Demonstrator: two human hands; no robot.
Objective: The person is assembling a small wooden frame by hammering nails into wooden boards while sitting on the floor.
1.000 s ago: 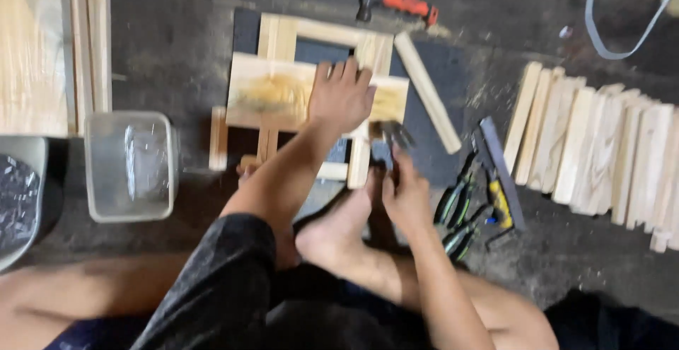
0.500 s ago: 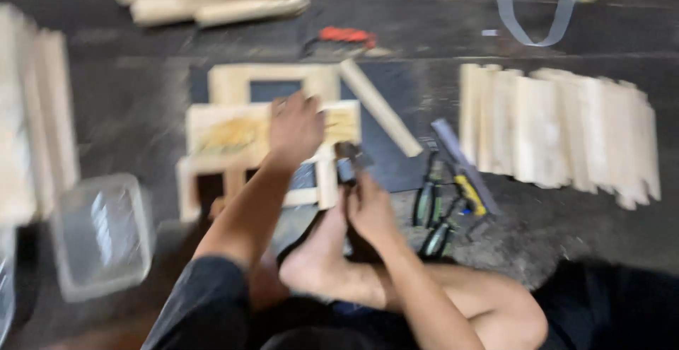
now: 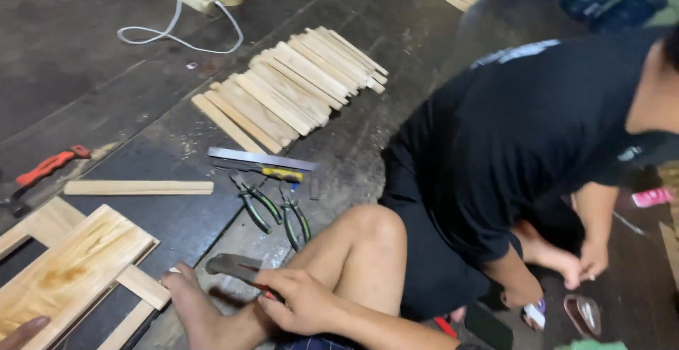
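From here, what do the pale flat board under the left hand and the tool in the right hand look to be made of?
The pale flat board looks like light softwood, sanded and perhaps lightly finished: yellowish grain streaks show. The tool in the right hand appears to have a dull grey metal head; its handle is mostly hidden. Only fingertips of the left hand show, resting on the board.

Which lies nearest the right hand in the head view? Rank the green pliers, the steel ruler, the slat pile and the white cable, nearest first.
From the right hand, which grips a hammer:
1. Green pliers, on the floor just beyond it.
2. Steel ruler, behind the pliers.
3. Slat pile, farther back, past the ruler.
4. White cable, farthest, toward the top left.
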